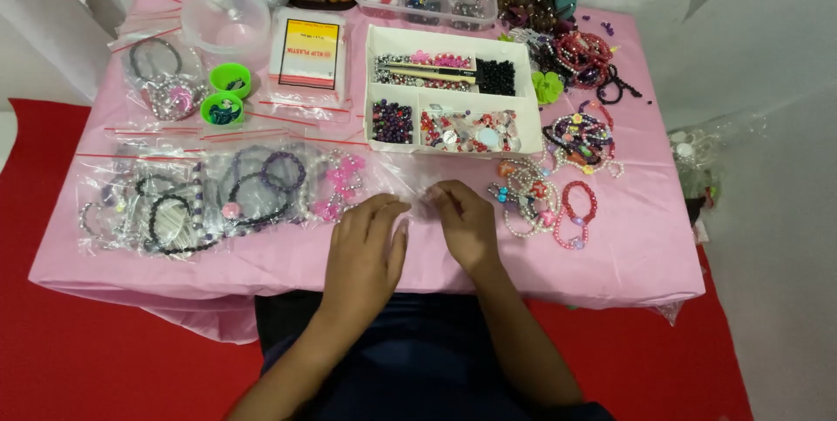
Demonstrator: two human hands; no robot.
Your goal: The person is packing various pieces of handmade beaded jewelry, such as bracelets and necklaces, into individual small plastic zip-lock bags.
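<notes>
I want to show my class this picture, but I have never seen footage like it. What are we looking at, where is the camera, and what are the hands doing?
The single picture comes from a camera worn on a person's head, looking down. The left hand and right hand rest on a clear plastic bag, pinching its edge. It lies on a pink tablecloth. Around it are bagged bracelets, loose bead bracelets, a white divided box of beads and two green cups.

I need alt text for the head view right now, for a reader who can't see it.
Seen from above, the left hand and right hand press on a clear plastic bag at the near edge of a pink table. Bagged bracelets lie left, loose bracelets right, and a white bead tray sits behind.
</notes>
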